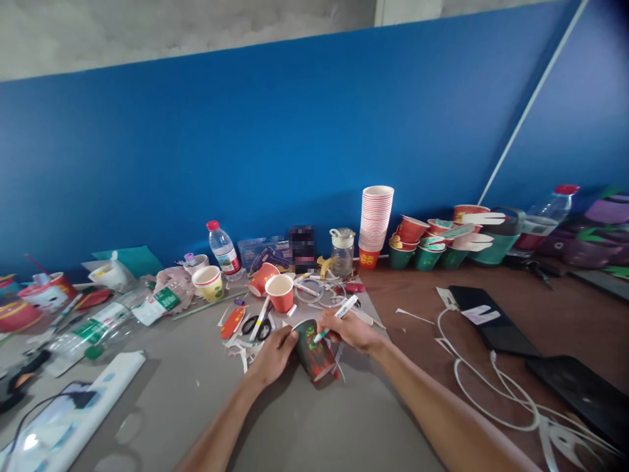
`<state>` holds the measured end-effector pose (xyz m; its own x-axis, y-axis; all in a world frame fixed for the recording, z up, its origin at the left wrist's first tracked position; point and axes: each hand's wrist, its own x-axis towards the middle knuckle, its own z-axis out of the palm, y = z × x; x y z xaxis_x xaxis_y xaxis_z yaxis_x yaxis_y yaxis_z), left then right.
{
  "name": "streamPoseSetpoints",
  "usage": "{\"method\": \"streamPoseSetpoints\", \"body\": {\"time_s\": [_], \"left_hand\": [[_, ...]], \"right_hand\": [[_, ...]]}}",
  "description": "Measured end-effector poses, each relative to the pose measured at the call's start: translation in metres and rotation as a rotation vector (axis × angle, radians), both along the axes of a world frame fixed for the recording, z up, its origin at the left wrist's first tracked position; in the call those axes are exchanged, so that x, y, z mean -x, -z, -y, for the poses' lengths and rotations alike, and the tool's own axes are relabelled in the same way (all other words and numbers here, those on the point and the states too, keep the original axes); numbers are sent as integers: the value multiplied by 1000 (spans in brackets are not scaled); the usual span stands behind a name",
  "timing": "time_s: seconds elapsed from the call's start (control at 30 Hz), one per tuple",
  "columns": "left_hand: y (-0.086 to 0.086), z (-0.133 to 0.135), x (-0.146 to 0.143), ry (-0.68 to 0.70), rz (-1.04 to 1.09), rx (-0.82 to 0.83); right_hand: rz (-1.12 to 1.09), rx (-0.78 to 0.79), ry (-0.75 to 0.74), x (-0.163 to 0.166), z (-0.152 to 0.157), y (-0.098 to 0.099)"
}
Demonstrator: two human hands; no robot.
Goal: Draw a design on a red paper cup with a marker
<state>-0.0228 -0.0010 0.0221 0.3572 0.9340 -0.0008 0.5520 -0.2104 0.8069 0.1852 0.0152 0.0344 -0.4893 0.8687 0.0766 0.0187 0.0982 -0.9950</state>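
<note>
I see the right hand [350, 329] pinching a white marker [343, 311] in its fingers [331, 322], tip at a dark painted cup [314, 359], which the left hand's fingers [283, 339] hold tilted over the grey surface [304, 440]. Beyond stand a red cup [281, 298] and a tall cup stack [376, 226].

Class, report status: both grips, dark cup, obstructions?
Left grip: on dark cup, tilted. Right grip: marker, tip at green markings. Nothing blocking marker; paper scraps nearby.

The cup [316, 354] is paper, the marker [346, 307] smooth plastic.
</note>
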Motion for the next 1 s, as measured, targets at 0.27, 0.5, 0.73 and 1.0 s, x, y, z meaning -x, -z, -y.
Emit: {"method": "streamPoseSetpoints", "body": {"time_s": [0.27, 0.5, 0.73, 1.0], "left_hand": [[-2, 1, -1, -13, -40, -34], [-1, 2, -1, -2, -40, -3], [-2, 3, 0, -14, -62, -60], [0, 2, 0, -10, -52, -59]], "right_hand": [[30, 5, -55, 0, 0, -3], [68, -17, -77, 0, 1, -3], [-8, -26, 185, 3, -2, -1], [-33, -19, 153, 2, -1, -1]]}}
